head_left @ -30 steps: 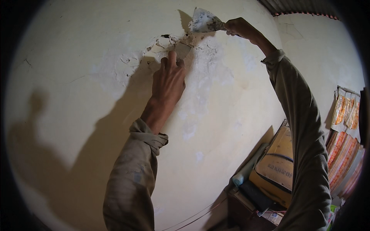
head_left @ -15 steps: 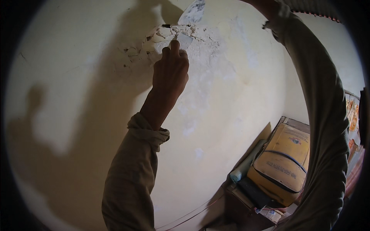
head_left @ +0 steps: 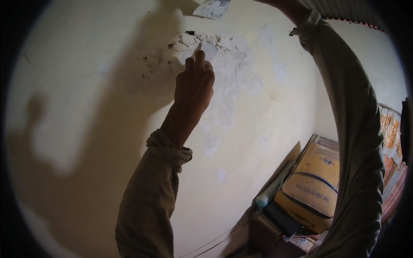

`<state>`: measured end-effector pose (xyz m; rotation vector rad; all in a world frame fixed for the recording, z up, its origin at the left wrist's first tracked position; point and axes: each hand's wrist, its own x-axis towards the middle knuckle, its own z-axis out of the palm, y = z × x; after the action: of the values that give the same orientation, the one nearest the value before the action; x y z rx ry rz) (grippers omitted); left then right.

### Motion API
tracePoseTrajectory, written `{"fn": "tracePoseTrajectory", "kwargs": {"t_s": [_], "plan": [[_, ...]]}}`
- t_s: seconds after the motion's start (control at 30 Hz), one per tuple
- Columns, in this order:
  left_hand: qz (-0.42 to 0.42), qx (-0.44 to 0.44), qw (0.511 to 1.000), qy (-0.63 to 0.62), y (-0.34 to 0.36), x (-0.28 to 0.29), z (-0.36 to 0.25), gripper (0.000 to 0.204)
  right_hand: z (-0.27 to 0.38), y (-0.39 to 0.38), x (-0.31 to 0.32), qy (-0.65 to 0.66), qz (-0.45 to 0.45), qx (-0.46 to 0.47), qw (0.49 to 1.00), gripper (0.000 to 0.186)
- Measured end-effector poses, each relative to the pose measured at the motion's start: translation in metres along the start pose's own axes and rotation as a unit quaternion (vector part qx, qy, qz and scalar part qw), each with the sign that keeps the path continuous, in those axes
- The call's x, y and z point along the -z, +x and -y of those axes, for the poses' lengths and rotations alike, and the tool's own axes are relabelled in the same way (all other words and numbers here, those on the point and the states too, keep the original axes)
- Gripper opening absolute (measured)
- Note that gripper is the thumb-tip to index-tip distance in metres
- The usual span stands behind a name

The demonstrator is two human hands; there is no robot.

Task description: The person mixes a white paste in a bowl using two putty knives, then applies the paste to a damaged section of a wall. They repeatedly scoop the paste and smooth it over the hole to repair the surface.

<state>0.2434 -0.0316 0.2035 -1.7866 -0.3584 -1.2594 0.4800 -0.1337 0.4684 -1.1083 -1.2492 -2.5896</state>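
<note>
Closed fingers of my left hand [head_left: 194, 81] hold a putty knife, its small flat grey blade [head_left: 210, 50] against the wall. Around the blade is a patch of broken, cracked plaster [head_left: 183, 42] with small dark holes. My right arm [head_left: 350, 99] arches up on the right. Only the wrist of my right hand [head_left: 289, 9] shows, and its fingers are out of the picture at the top. A wide, flat grey-white sheet or blade [head_left: 212, 8] with dark smears juts in at the top edge, above the cracks. What holds it is hidden.
A yellow jerrycan [head_left: 307, 185] with a dark strap lies on a dark cabinet [head_left: 273, 234] at lower right. Beside it are a pale green roll [head_left: 269, 195] and a black object [head_left: 282, 218]. Thin cables [head_left: 219, 241] run along the wall's foot. Corrugated roofing [head_left: 350, 13] shows at upper right.
The view has shifted slightly, so the wall and jerrycan sit a little differently. The smeared sheet has moved up and left from the cracks. My left hand keeps the putty knife at the same patch.
</note>
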Motion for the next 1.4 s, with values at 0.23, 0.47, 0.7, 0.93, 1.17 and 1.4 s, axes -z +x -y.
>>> {"fn": "tracePoseTrajectory", "kwargs": {"t_s": [0.23, 0.47, 0.7, 0.93, 1.17, 1.4], "plan": [[0.052, 0.006, 0.998, 0.016, -0.009, 0.006, 0.009, 0.026, 0.043, -0.037, 0.03, 0.221, 0.055, -0.001, 0.974, 0.008], [0.074, 0.003, 0.997, 0.025, -0.01, 0.012, 0.012, 0.027, 0.03, -0.036, -0.027, 0.266, -0.008, -0.115, 0.957, 0.016], [0.082, 0.003, 0.996, 0.03, -0.005, 0.017, 0.008, 0.021, 0.054, -0.059, 0.054, 0.338, 0.112, -0.234, 0.905, 0.024], [0.089, 0.0, 0.996, 0.018, -0.007, 0.016, 0.009, 0.016, 0.079, -0.093, 0.039, 0.378, 0.216, -0.351, 0.829, 0.031], [0.098, 0.005, 0.995, 0.011, -0.006, 0.022, 0.009, 0.02, 0.091, -0.125, 0.021, 0.465, 0.164, -0.295, 0.818, 0.031], [0.126, 0.009, 0.992, 0.011, -0.004, 0.031, 0.01, 0.027, 0.11, -0.121, -0.014, 0.442, 0.121, -0.282, 0.843, 0.031]]}}
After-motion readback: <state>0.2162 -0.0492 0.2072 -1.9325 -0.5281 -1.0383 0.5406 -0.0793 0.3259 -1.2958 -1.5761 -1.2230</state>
